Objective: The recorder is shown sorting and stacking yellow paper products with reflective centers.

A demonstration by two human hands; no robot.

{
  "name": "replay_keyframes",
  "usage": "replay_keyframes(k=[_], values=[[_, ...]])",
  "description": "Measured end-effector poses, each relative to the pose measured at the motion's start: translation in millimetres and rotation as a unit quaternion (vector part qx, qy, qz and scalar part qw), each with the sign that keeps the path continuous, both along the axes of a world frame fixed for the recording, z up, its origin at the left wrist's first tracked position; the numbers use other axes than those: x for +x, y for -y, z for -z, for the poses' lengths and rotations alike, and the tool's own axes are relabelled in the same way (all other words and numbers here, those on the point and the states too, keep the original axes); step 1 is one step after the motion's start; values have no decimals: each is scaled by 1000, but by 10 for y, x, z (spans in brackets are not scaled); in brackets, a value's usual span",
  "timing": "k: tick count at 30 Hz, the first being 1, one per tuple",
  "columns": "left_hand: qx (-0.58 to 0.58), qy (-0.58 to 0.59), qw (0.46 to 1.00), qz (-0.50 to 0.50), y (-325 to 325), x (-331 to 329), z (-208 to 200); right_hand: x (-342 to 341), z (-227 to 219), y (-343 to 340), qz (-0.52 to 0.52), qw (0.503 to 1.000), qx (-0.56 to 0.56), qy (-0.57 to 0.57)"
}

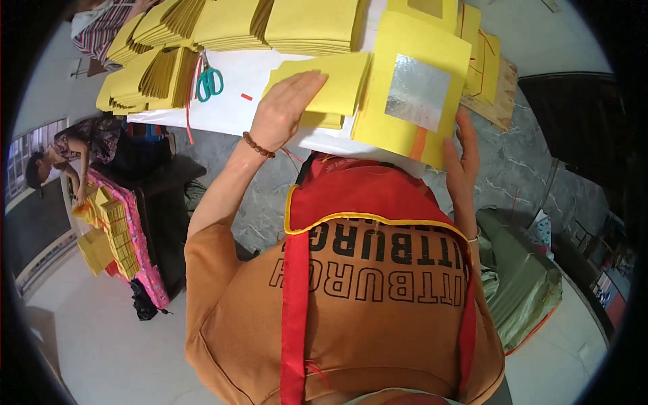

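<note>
My left hand (289,108), with a brown bead bracelet on the wrist, lies with its fingers stretched over a small stack of folded yellow paper (341,84) near the table's front edge. Its thumb is hidden. To the right, a stack of yellow paper sheets (381,115) carries a silver foil square (418,90) and an orange strip on its top sheet. My right hand (462,162) stands at the near right edge of that stack, thumb and fingers apart, nothing seen between them. Whether it touches the paper I cannot tell.
Several fanned bundles of yellow paper (314,27) line the back of the white-covered table (233,120). Teal-handled scissors (209,84) and a red scrap lie at left. Tied yellow bundles (482,64) rest on a wooden board at right. A co-worker (77,152) handles yellow paper at another table.
</note>
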State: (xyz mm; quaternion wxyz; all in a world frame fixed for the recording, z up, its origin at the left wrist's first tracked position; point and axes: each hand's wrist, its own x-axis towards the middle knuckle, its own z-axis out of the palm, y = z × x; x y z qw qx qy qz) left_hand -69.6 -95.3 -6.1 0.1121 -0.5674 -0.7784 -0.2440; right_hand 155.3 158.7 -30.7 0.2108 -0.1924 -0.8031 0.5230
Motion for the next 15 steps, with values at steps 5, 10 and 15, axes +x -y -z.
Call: replay_keyframes(k=[5, 10, 15], values=[[-69, -66, 995, -26, 220, -27, 604, -50, -3, 14, -8, 999, 33, 0], [-95, -69, 993, -13, 252, -42, 734, -16, 6, 26, -2, 998, 53, 24], [-92, -56, 994, -24, 221, -78, 586, -25, 35, 29, -1, 998, 58, 28]])
